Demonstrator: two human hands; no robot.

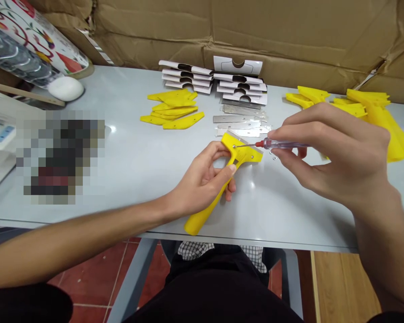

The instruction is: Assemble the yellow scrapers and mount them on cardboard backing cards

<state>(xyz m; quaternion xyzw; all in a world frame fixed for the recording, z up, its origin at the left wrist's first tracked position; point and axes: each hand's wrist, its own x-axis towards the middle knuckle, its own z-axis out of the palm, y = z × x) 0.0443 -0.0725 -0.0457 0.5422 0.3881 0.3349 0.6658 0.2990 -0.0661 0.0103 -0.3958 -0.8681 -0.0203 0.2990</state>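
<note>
Here we grip the handle of a bright yellow plastic scraper [222, 184] in our left hand [205, 179], fingers wrapped round its shaft and the thumb pressed across the neck, so the broad head lies tilted on the pale grey table [134, 161] just beyond our knuckles. Our right hand [333, 152] pinches a slim screwdriver with a clear handle and red collar [272, 144] between thumb and fingertips, the thin metal shaft lying nearly level and its tip set on a small screw in the scraper's head. A loose silver screw [274, 157] lies on the table just beneath the screwdriver.

Just beyond the scraper's head lie several flat steel blades [239, 123], overlapping one another. Further out from them stand two stacks of white cardboard sleeves [218, 80] with dark cut-outs. Out past our left hand lies a heap of flat yellow plastic plates [171, 110]. Beyond our right hand and off to its outer side, a larger pile of yellow plastic scraper parts [366, 107] rests against the brown cardboard wall [289, 31].
</note>
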